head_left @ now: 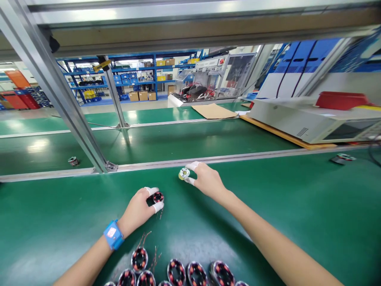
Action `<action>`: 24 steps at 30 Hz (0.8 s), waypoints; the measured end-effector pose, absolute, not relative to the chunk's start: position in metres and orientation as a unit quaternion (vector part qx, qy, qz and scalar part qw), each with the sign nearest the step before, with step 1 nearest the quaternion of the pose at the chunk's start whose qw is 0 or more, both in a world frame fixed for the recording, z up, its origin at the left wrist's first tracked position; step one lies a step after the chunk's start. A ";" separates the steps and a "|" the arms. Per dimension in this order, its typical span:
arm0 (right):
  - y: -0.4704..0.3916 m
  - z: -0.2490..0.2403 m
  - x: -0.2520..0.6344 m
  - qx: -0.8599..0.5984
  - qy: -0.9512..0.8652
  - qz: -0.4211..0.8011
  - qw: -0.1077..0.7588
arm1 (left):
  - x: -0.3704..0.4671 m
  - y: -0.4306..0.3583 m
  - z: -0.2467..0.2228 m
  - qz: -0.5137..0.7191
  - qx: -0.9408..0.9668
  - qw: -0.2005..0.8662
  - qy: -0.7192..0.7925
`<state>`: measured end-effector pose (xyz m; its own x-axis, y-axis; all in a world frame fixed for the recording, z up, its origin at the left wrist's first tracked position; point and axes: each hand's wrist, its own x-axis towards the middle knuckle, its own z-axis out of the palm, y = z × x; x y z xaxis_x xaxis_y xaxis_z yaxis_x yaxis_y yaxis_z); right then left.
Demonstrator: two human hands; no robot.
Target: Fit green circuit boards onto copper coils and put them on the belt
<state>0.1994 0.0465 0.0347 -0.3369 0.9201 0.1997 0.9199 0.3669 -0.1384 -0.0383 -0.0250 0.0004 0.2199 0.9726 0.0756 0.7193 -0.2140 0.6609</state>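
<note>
My left hand (139,209), with white finger cots and a blue wristband, pinches a small dark wound coil (158,197) with red windings just above the green mat. My right hand (205,180), also in finger cots, holds a small round white-and-yellow part (184,173) between thumb and forefinger, close to the metal rail. The two hands are about a hand's width apart. Several more wound coils (176,272) with copper wire leads lie in a row at the near edge.
A green conveyor belt (178,143) runs beyond the metal rail (208,159), with one coil (73,161) on it at left. An aluminium post (59,99) slants at left. A white machine (312,119) and cardboard sheet (214,111) sit at right. Another part (342,158) lies far right.
</note>
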 end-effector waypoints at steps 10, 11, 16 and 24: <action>0.047 0.046 0.205 -0.606 -0.794 0.007 0.052 | -0.042 -0.025 -0.001 0.250 0.712 0.304 0.581; 0.048 0.046 0.205 -0.606 -0.793 0.024 0.062 | -0.043 -0.024 -0.002 0.255 0.709 0.311 0.580; 0.046 0.040 0.197 -0.492 -0.830 0.184 0.187 | -0.044 -0.020 0.003 0.338 0.688 0.295 0.571; 0.024 0.024 0.166 -0.240 -0.901 0.237 0.273 | -0.035 -0.024 0.014 0.388 0.711 0.281 0.515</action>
<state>0.1664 0.0235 0.0243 -0.7355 0.5621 0.3783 0.3029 0.7722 -0.5585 -0.0350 -0.0240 0.0144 0.1687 0.9500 0.2628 0.5146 -0.3123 0.7985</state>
